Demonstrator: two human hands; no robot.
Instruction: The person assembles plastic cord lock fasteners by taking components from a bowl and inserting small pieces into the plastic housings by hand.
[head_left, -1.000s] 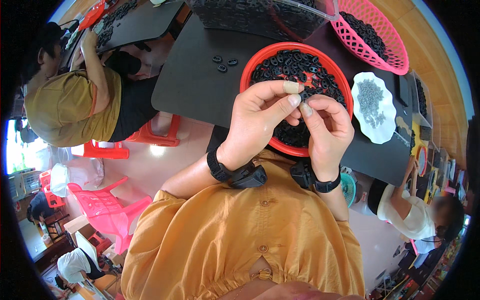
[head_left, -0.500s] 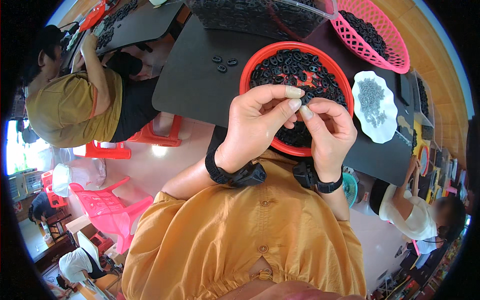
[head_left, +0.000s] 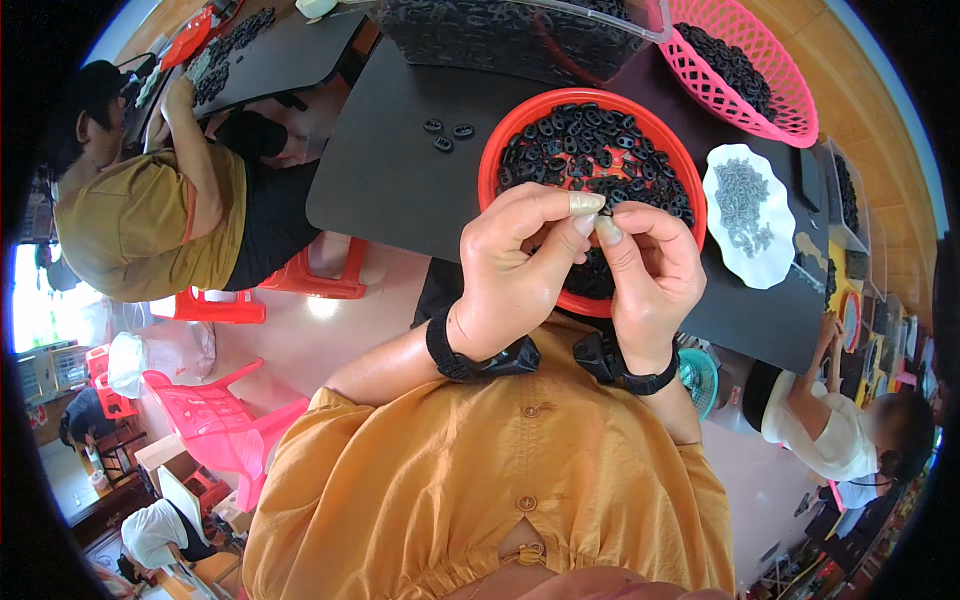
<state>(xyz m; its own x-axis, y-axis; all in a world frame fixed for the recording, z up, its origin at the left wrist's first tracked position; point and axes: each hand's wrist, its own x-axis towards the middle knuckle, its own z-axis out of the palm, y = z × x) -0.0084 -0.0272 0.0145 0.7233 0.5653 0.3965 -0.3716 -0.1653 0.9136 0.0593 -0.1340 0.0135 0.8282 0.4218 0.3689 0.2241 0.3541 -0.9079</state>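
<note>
My left hand (head_left: 515, 262) and my right hand (head_left: 645, 285) meet fingertip to fingertip above the near part of a red basin (head_left: 487, 175). Thumb and forefinger of each are pinched together; whatever small piece lies between them is hidden by the fingers. Small black oval plastic parts (head_left: 655, 165) with two holes fill the basin in a loose layer. To the right of it stands a white scalloped dish (head_left: 772, 272) holding a heap of small metal springs (head_left: 742, 205). Three more black oval parts (head_left: 442, 144) lie apart on the table, left of the basin.
The dark table (head_left: 380, 190) also carries a clear plastic bin (head_left: 470, 45) and a pink basket (head_left: 690, 85), both with black parts. One person (head_left: 150, 215) sits at another table on the left; another (head_left: 820, 420) is at the right. A pink chair (head_left: 215, 420) stands at lower left.
Both hands have come slightly nearer to me, and the right has shifted a little left. The fingertips stay pinched together; the basin, dish and loose parts look the same.
</note>
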